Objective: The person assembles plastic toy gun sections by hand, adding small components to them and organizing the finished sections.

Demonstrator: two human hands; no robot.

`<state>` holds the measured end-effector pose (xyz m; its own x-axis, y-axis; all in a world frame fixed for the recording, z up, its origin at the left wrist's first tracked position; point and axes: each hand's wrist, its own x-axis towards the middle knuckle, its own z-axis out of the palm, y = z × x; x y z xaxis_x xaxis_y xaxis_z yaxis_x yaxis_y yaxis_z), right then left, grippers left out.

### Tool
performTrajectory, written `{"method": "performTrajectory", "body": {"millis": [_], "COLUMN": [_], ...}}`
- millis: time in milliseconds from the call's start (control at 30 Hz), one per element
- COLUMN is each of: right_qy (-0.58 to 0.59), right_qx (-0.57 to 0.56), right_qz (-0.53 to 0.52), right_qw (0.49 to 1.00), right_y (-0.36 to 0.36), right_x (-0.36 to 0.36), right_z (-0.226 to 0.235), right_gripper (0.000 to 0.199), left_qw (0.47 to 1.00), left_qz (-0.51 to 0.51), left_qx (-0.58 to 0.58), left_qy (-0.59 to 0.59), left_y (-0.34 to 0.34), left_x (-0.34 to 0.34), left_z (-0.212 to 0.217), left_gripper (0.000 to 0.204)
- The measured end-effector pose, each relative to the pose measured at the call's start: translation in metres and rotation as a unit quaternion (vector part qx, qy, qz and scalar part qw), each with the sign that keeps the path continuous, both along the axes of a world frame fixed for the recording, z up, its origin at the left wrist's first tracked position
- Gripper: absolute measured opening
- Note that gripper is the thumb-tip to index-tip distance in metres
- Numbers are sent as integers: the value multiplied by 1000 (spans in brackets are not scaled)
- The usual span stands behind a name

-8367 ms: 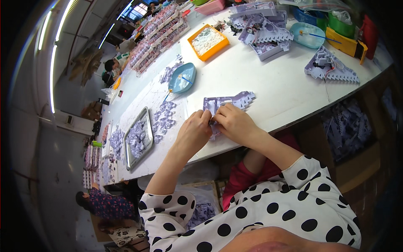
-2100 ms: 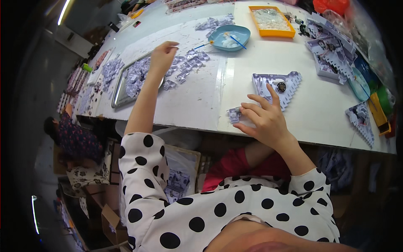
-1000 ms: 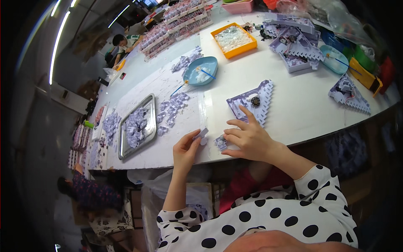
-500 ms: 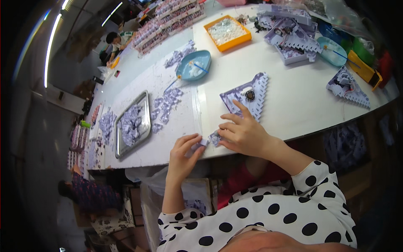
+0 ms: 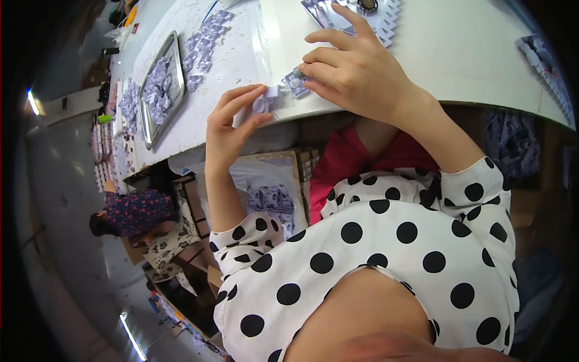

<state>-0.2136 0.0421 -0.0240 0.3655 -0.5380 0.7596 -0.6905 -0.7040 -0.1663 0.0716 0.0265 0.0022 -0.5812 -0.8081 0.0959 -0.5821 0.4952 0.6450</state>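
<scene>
My left hand [image 5: 232, 123] holds a small pale-lavender plastic piece [image 5: 264, 104] between thumb and fingertips, close to the table's near edge. Just right of it, a flat lavender plastic part [image 5: 297, 84] with a small greyish bit on top lies at the fingertips of my right hand [image 5: 365, 75]. Thumb and lower fingers close on that part's right side, while the index finger stretches away from it. Beyond this hand sits a larger lavender housing [image 5: 386, 21] with a toothed edge and a dark round component, cut off by the top of the view.
A metal tray [image 5: 145, 114] of lavender pieces stands to the left, with loose pieces [image 5: 205, 45] beside it. Another toothed housing [image 5: 546, 75] lies at the right edge. Below the table is a plastic-lined box [image 5: 271, 205]. A person [image 5: 139, 211] sits at lower left.
The view has tipped downward, so the table sits higher and its far trays have left the picture. Both hands stay at the small parts; the left-hand piece now shows more.
</scene>
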Motion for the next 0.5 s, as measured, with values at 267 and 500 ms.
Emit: {"method": "performTrajectory", "body": {"millis": [267,500], "right_qy": [-2,-70], "right_qx": [-15,-65], "right_qz": [10,-62], "right_qw": [1000,993], "right_y": [8,8], "right_x": [-4,-9], "right_z": [0,4], "right_gripper": [9,7], "left_qw": [945,945], "left_qz": [0,-2], "left_qx": [70,52], "left_qy": [319,322], "left_y": [1,-3], "left_x": [-28,-44], "left_z": [-19,-26], "left_gripper": [50,50]}}
